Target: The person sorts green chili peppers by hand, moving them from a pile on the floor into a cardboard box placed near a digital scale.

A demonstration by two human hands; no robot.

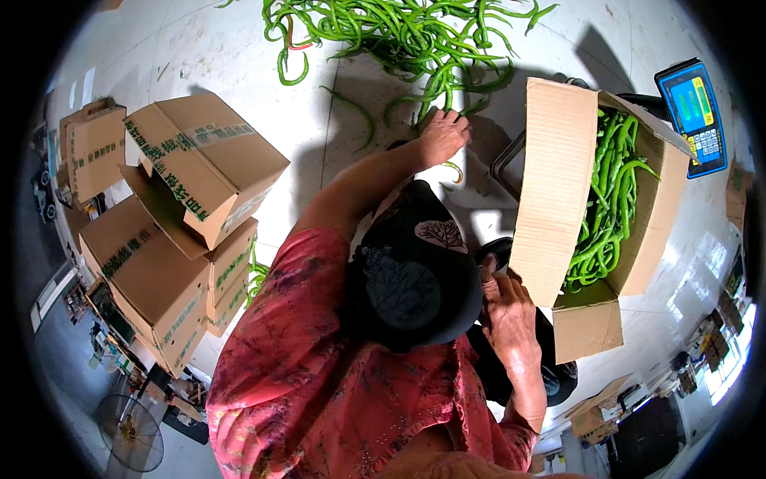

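Observation:
My left hand [444,136] reaches to the near edge of a loose pile of long green peppers [413,36] on the pale floor. Its fingers are bent beside a few pepper ends; whether they grip one is hidden. My right hand [511,311] is raised beside a dark cap [413,287] with a tree patch, its fingers curled; what lies within them cannot be seen. To its right, an open cardboard box [553,191] holds many long green peppers [616,179]. A curved, yellowish pepper [455,170] lies just below my left hand.
Printed cardboard boxes [197,161] are stacked at the left, with more green peppers [257,275] partly visible behind them. A blue scale display [697,120] stands beyond the open box. A round wire-guarded fan [130,432] is at the lower left.

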